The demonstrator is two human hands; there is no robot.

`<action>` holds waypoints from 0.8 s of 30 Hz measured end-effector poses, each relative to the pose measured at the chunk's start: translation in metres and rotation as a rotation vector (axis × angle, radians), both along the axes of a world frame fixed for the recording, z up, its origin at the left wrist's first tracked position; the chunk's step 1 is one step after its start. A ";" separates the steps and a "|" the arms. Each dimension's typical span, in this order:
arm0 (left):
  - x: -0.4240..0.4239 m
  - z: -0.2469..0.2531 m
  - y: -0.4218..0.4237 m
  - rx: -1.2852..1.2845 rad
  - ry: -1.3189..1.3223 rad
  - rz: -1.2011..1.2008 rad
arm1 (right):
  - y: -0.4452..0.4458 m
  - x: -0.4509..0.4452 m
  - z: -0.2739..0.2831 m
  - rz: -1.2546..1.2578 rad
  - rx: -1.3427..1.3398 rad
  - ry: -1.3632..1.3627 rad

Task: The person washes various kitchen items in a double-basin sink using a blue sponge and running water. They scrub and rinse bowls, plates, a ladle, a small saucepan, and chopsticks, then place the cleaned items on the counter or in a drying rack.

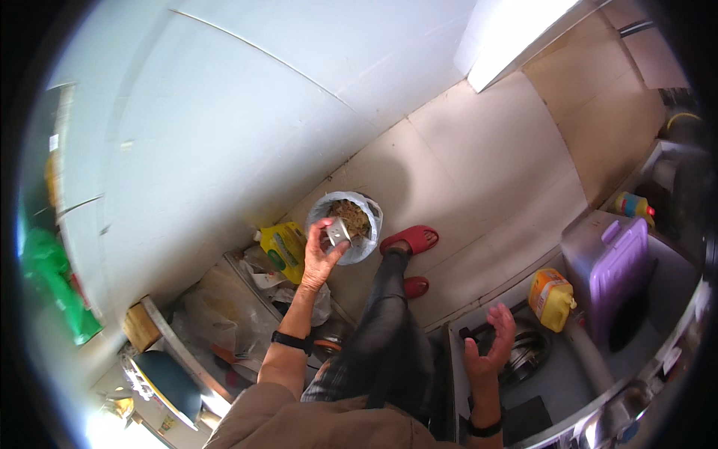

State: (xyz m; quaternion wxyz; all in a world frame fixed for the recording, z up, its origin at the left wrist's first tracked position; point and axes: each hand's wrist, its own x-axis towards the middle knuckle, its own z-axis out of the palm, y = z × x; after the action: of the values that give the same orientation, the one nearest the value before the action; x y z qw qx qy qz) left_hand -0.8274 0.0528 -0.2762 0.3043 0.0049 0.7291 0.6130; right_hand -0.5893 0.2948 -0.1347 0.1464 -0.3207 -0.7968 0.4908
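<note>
My left hand [317, 259] grips a small pale cup-shaped piece with holes [337, 231] between thumb and fingers. It is held over a waste bin lined with a white plastic bag [367, 247]. Brown, shredded-looking waste [352, 213] fills part of the bin. My right hand [489, 345] is raised off to the right with fingers apart and nothing in it. Behind that hand, round metal cookware [527, 352] sits in the low cabinet.
A yellow jug [285, 250] stands against the bin's left side, near plastic bags [227, 308] on a shelf. To the right, the cabinet [547, 387] holds a yellow bottle [552, 300] and a purple-lidded container [620, 275]. A pale wall [252, 112] rises beyond the bin.
</note>
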 end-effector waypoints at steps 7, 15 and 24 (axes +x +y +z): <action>0.032 -0.176 -0.031 -0.775 0.739 0.010 | -0.015 0.035 -0.107 -0.168 -0.108 -0.275; 0.026 -0.238 -0.054 -0.922 0.636 -0.047 | -0.013 0.049 -0.120 -0.260 -0.157 -0.382; 0.018 -0.235 -0.079 -1.204 0.393 -0.675 | 0.013 0.052 -0.084 -0.271 -0.008 -0.301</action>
State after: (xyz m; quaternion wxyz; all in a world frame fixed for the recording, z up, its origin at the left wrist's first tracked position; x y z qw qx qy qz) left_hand -0.8096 -0.0266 -0.5108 0.2902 0.1718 0.9407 -0.0354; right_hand -0.5378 0.3081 -0.2189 0.0890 -0.4952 -0.7573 0.4163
